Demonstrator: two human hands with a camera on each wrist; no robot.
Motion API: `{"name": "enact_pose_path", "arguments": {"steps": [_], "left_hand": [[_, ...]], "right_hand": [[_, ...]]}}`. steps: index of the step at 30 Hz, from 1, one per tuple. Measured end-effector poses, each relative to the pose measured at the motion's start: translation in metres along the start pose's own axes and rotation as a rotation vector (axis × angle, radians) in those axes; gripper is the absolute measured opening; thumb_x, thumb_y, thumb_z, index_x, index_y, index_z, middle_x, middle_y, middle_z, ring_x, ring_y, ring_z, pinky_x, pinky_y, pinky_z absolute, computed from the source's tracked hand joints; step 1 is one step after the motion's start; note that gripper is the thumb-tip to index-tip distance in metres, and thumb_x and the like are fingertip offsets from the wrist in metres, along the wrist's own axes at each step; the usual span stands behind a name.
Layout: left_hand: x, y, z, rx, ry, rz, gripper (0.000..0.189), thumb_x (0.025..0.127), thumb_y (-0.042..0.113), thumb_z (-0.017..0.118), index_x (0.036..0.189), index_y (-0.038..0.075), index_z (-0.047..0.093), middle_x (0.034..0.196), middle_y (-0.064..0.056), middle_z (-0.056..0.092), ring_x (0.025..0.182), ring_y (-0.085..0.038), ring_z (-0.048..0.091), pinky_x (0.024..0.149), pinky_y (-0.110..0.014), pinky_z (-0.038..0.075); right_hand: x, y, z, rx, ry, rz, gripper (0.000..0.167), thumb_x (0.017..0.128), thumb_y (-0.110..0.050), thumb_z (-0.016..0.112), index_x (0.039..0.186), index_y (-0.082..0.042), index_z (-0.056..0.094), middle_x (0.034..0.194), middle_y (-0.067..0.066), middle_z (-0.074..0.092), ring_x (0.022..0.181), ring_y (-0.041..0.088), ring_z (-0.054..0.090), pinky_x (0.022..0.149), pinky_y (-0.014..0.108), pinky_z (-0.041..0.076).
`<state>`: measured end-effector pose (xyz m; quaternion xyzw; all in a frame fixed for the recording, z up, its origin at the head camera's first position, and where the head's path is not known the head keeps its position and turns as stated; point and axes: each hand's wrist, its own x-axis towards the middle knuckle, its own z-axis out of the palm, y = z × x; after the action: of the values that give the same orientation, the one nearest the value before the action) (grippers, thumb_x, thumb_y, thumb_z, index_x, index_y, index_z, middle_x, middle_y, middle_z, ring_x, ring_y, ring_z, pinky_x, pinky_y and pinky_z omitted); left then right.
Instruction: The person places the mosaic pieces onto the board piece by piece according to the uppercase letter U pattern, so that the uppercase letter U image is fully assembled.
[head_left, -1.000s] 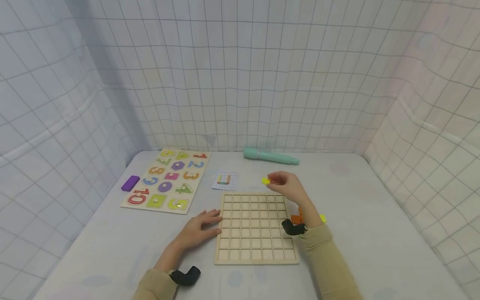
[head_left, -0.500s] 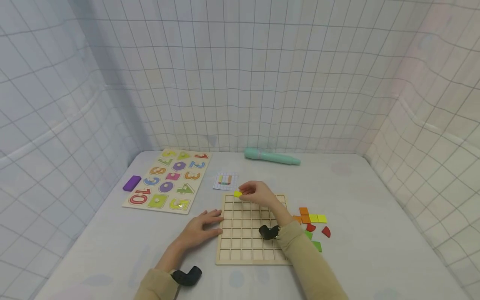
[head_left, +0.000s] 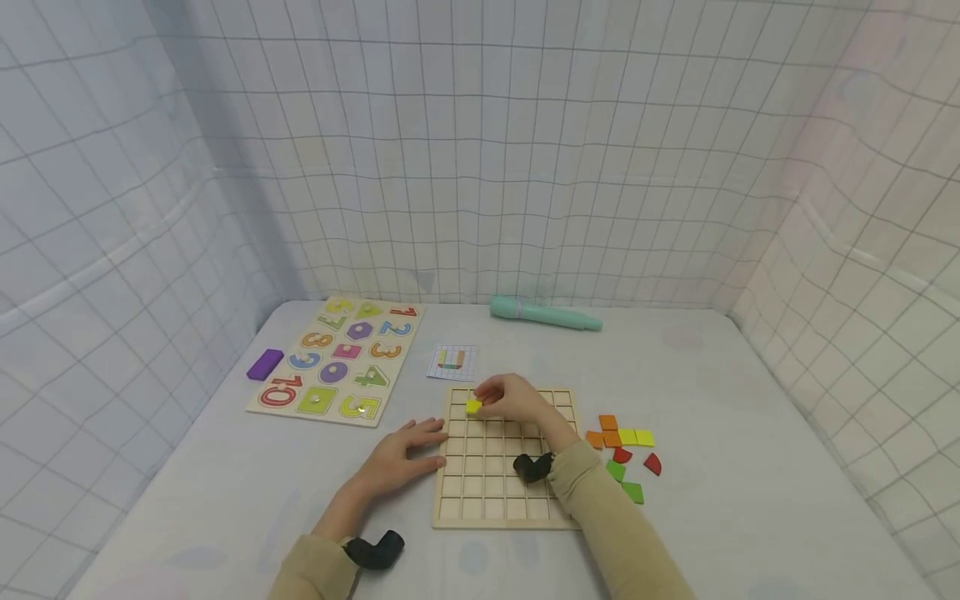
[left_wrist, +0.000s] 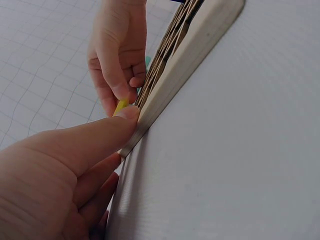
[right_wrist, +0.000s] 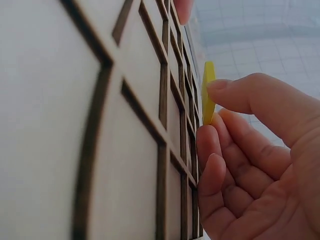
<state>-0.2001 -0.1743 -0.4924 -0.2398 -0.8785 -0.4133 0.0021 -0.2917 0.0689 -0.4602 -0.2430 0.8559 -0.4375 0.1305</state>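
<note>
My right hand (head_left: 513,400) pinches a yellow square tile (right_wrist: 208,92) between thumb and fingers, close over the upper left cells of a wooden grid board (head_left: 493,485). In the right wrist view the tile stands just off the board's ridges. The left hand (head_left: 401,457) rests at the board's left edge; in the left wrist view its thumb lies on the rim and its other fingers reach down beside the frame. Beyond the board's far edge lies a small card (head_left: 452,362) with a coloured U-like pattern on a grid.
Right of the board lie orange tiles (head_left: 608,422), yellow tiles (head_left: 635,437), red quarter-round pieces (head_left: 652,463) and green pieces (head_left: 633,492). A number puzzle board (head_left: 330,358) and a purple block (head_left: 266,364) are at the left. A teal pen-shaped object (head_left: 546,313) lies at the back.
My right hand has carried the yellow tile leftward from beyond the board's far right, then lowered it toward the upper left cells. The left hand has stayed at the board's edge.
</note>
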Motion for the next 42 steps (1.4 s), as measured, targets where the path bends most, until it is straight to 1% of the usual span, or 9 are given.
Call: {"name": "enact_pose_path", "arguments": {"steps": [3,6,10,15,22,29,32,36,42], "left_hand": [[0.001,0.0,0.0,0.003,-0.005,-0.001,0.043,0.085,0.034,0.069,0.119,0.008,0.066,0.135,-0.01,0.052,0.131,-0.029,0.04,0.116,-0.044,0.018],[0.001,0.001,-0.001,0.002,-0.009,-0.014,0.043,0.084,0.034,0.069,0.119,0.009,0.066,0.135,-0.009,0.052,0.132,-0.028,0.039,0.116,-0.043,0.017],[0.001,0.001,-0.001,0.012,-0.011,-0.012,0.042,0.085,0.033,0.07,0.119,0.009,0.066,0.135,-0.009,0.052,0.132,-0.028,0.039,0.116,-0.043,0.018],[0.002,0.001,0.0,0.018,-0.011,0.002,0.041,0.085,0.031,0.069,0.119,0.008,0.066,0.134,-0.01,0.053,0.131,-0.029,0.04,0.115,-0.044,0.019],[0.002,0.001,0.0,0.017,-0.014,-0.018,0.041,0.085,0.032,0.07,0.119,0.01,0.066,0.135,-0.009,0.052,0.132,-0.027,0.039,0.116,-0.042,0.018],[0.001,0.001,0.0,0.01,-0.01,-0.014,0.041,0.085,0.033,0.069,0.118,0.009,0.066,0.135,-0.009,0.053,0.131,-0.028,0.04,0.116,-0.044,0.018],[0.001,0.001,0.0,0.018,-0.009,-0.021,0.041,0.084,0.033,0.07,0.118,0.01,0.066,0.135,-0.008,0.053,0.131,-0.027,0.04,0.116,-0.042,0.018],[0.001,0.0,0.001,0.003,-0.002,-0.033,0.041,0.083,0.032,0.071,0.118,0.01,0.067,0.135,-0.007,0.053,0.132,-0.025,0.04,0.116,-0.039,0.018],[0.0,0.001,0.0,-0.009,0.01,-0.001,0.041,0.084,0.03,0.071,0.117,0.008,0.066,0.134,-0.01,0.053,0.131,-0.028,0.041,0.116,-0.041,0.018]], "right_hand": [[0.001,0.002,0.002,-0.003,-0.001,0.011,0.03,0.081,-0.015,0.074,0.107,-0.004,0.067,0.096,0.002,0.066,0.085,0.012,0.061,0.075,0.024,0.054],[0.002,0.004,0.003,-0.019,0.001,0.011,0.028,0.081,-0.015,0.074,0.106,-0.006,0.067,0.095,0.001,0.065,0.084,0.011,0.061,0.075,0.024,0.054],[0.002,0.007,0.003,-0.035,0.003,0.002,0.027,0.08,-0.016,0.074,0.105,-0.007,0.067,0.093,-0.001,0.065,0.083,0.01,0.06,0.074,0.024,0.053],[0.001,0.007,0.003,-0.034,0.003,0.009,0.029,0.08,-0.015,0.075,0.107,-0.006,0.067,0.094,-0.001,0.064,0.082,0.01,0.059,0.074,0.024,0.053],[0.001,0.008,0.003,-0.026,0.004,0.012,0.03,0.079,-0.014,0.075,0.107,-0.006,0.067,0.095,-0.001,0.064,0.083,0.011,0.059,0.074,0.025,0.053],[-0.001,0.006,0.002,-0.03,-0.012,0.016,0.032,0.079,-0.014,0.076,0.109,-0.006,0.066,0.096,-0.002,0.064,0.083,0.009,0.059,0.075,0.023,0.053],[-0.005,0.001,-0.001,-0.048,-0.023,0.014,0.035,0.079,-0.015,0.075,0.111,-0.005,0.064,0.097,-0.001,0.065,0.085,0.011,0.059,0.076,0.025,0.053],[-0.014,-0.004,-0.011,-0.077,-0.021,-0.004,0.04,0.081,-0.017,0.074,0.117,-0.004,0.062,0.101,0.003,0.065,0.089,0.015,0.06,0.076,0.028,0.053],[-0.035,-0.008,-0.037,-0.096,-0.004,-0.073,0.044,0.084,-0.017,0.071,0.123,-0.002,0.058,0.112,0.009,0.062,0.095,0.02,0.06,0.079,0.031,0.054]]}}
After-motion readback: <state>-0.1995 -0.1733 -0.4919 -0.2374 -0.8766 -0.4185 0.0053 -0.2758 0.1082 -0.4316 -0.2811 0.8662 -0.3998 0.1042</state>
